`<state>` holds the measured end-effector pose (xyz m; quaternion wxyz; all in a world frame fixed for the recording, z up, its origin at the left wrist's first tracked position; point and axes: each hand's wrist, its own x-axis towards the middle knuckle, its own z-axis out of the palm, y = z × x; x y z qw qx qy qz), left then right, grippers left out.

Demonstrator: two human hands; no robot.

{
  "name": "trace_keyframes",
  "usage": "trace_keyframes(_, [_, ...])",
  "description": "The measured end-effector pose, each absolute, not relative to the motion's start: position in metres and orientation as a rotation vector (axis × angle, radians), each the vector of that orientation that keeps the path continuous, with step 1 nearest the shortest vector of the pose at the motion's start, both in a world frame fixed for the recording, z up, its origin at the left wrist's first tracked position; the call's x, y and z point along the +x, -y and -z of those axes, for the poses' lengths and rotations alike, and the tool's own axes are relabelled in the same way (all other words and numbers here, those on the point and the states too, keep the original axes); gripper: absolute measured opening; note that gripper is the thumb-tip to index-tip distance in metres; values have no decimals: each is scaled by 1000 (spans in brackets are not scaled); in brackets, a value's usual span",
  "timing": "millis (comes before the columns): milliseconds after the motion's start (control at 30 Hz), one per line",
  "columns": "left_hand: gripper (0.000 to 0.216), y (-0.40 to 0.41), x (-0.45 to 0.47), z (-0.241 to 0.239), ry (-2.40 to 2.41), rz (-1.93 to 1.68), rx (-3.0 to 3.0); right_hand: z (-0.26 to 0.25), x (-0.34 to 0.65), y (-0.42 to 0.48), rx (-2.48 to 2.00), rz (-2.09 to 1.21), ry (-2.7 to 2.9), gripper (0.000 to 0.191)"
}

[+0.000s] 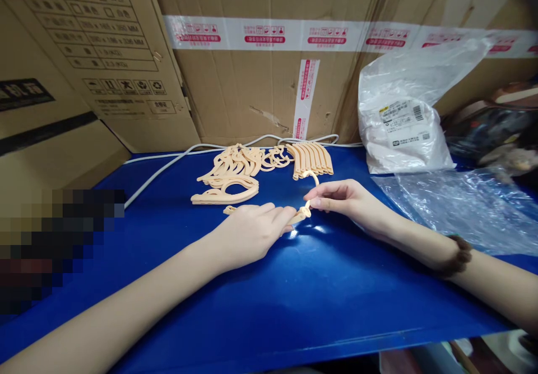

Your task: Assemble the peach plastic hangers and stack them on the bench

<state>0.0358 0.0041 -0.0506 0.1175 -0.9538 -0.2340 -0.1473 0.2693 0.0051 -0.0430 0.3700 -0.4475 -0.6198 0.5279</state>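
Note:
My left hand (254, 231) is closed around a beige plastic hanger arm (299, 217), whose far end sticks out past the fingers on the left. At its right end sits a round joint. My right hand (353, 200) pinches a beige hanger hook (313, 178) at that joint, thumb and forefinger together, with the hook's curve rising above the fingers. Just beyond my left hand lie some flat curved hanger pieces (225, 194). Behind them is a loose pile of hanger arms (237, 161), several loose hooks (275, 158), and a neat row of hanger arms (313, 158).
All of this is on a blue table (328, 295). A white cable (155, 175) runs along the back, before large cardboard boxes (260, 88). At the right stand a filled white plastic bag (403, 133) and a flattened clear plastic bag (466, 208).

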Motion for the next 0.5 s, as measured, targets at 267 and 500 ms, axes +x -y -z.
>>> trace_keyframes(267, [29, -8, 32, 47, 838, 452, -2934, 43, 273, -7, -1119, -1375, 1696, 17])
trace_keyframes(500, [27, -11, 29, 37, 862, 429, -2944, 46, 265, -6, -1109, -1390, 1724, 16])
